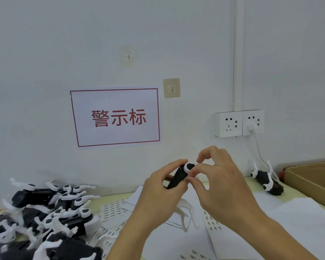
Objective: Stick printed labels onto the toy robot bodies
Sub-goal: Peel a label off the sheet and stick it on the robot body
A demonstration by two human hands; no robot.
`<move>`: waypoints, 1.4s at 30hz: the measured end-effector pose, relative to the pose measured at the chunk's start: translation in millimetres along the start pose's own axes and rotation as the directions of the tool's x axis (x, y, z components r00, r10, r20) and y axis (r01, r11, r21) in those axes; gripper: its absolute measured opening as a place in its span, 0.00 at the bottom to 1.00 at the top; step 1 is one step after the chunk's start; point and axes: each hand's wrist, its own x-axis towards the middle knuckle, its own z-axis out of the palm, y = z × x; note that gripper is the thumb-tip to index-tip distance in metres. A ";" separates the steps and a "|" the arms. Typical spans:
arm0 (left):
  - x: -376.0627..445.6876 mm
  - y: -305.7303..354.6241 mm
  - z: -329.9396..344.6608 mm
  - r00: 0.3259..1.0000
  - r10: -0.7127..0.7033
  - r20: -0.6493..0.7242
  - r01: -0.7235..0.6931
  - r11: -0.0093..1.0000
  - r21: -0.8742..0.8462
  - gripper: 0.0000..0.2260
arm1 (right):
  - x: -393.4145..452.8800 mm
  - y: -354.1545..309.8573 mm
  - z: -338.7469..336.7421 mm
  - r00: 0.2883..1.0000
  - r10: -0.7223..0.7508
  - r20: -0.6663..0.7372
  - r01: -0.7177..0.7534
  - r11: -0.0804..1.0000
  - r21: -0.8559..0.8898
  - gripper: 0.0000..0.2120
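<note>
My left hand (164, 186) grips a black toy robot body (176, 177) with a white joint (188, 167), lifted above the table at centre. White legs (184, 214) hang below it. My right hand (217, 177) meets the body at its right end, thumb and fingers pinched against it; any label there is too small to see. Sheets of printed labels (114, 209) lie on the table under the hands, with another label sheet (212, 220) to the right.
A pile of black-and-white toy robots (45, 212) fills the left of the table. One robot (266, 181) lies at the back right beside an open cardboard box (311, 181). Wall sockets (238, 123) with a plugged cable and a red-framed sign (116, 117) are on the wall.
</note>
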 end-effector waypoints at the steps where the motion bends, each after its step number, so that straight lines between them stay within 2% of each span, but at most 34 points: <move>1: -0.1 0.2 0.1 1.000 0.000 -0.004 0.000 1.000 -0.001 0.17 | -0.1 -0.2 0.2 1.000 0.003 -0.009 -0.003 1.000 -0.005 0.04; 10: -0.9 1.7 0.3 1.000 -0.006 -0.010 0.006 1.000 -0.004 0.17 | -0.8 -1.5 1.3 0.997 0.040 -0.073 -0.043 0.998 -0.038 0.06; 24: -1.5 3.1 1.4 1.000 0.000 -0.003 0.000 1.000 -0.003 0.18 | -1.4 -0.1 1.6 0.986 0.165 -0.024 -0.165 0.986 -0.003 0.02; 32: -1.5 4.4 1.0 1.000 0.000 0.004 0.000 1.000 -0.003 0.18 | -1.3 -2.7 3.5 0.984 0.166 -0.057 -0.167 0.986 -0.024 0.02; 42: -1.5 3.0 -0.5 1.000 -0.007 0.006 0.007 1.000 -0.013 0.18 | -1.5 -1.9 3.8 0.978 0.146 -0.152 -0.153 0.987 -0.040 0.08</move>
